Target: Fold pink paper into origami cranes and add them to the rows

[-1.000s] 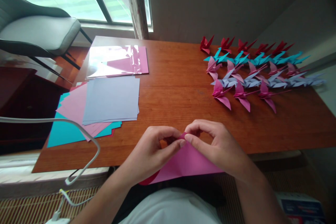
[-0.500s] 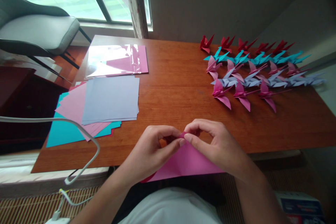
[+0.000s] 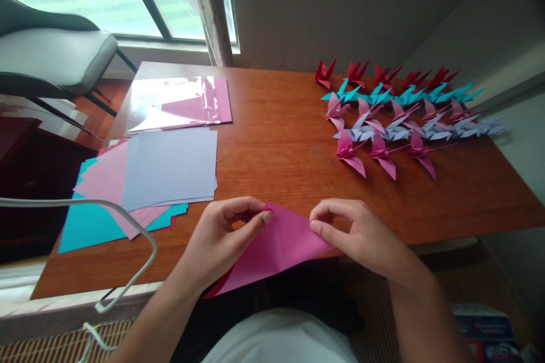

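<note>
A pink paper sheet (image 3: 276,244), folded into a triangle, lies at the near edge of the wooden table (image 3: 281,125) and hangs partly over it. My left hand (image 3: 221,235) pinches the paper's left slope near the top corner. My right hand (image 3: 357,232) pinches the right slope with thumb and forefinger. The two hands sit apart, with the folded peak between them.
Rows of folded paper cranes (image 3: 400,113) in red, teal, pink and lilac stand at the far right. A stack of lilac, pink and teal sheets (image 3: 145,176) lies left, a clear plastic sleeve (image 3: 179,102) behind it. A white cable (image 3: 128,221) curves at left, and a grey chair (image 3: 55,57) stands by the window.
My hands moved apart from a joint pinch at the paper's tip. The folded triangle now shows fully between them. The view shifted slightly.
</note>
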{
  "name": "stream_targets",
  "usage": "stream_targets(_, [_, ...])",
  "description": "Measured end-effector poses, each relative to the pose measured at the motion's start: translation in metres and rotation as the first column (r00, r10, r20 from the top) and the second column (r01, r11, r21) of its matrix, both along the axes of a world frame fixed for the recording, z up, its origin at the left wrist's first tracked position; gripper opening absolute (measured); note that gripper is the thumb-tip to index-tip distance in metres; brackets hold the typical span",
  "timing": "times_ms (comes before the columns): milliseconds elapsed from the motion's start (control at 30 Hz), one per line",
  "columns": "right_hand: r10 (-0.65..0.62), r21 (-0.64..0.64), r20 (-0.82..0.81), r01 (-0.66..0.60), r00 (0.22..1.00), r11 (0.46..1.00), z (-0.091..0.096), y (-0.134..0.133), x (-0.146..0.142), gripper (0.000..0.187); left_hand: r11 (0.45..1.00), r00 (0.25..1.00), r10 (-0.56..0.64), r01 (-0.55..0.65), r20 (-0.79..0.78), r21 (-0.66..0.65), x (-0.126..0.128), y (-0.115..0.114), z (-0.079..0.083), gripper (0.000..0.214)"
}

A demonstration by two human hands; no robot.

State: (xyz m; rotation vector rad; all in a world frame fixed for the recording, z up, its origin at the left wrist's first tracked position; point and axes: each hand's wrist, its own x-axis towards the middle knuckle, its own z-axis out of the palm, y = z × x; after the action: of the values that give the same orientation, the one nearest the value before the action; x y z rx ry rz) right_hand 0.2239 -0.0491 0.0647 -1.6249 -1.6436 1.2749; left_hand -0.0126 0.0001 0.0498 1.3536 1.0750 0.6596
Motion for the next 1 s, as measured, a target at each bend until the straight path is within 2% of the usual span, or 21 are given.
stream_targets(400, [-0.001, 0.052, 0.054, -0.002, 0.999, 0.999, -0.0027, 0.0029, -0.0037, 0.008, 0.998, 1.0, 0.01, -0.011, -0.014, -0.057, 0.0053, -0.0004, -0.0017, 0.019])
stream_targets(800, [0.004, -0.049, -0.02, -0.005, 1.0, 0.999, 0.0, 0.0059, -0.0007, 0.011, 0.976, 0.999, 0.049, -0.043, 0.02, -0.214, 0.0082, -0.0012, 0.0, 0.023])
stream_targets(1000, [0.005, -0.06, -0.026, -0.007, 1.0, 0.998, 0.0002, 0.0053, -0.0004, 0.013, 0.971, 0.997, 0.07, -0.063, 0.025, -0.232, 0.0084, -0.0016, -0.0013, 0.023])
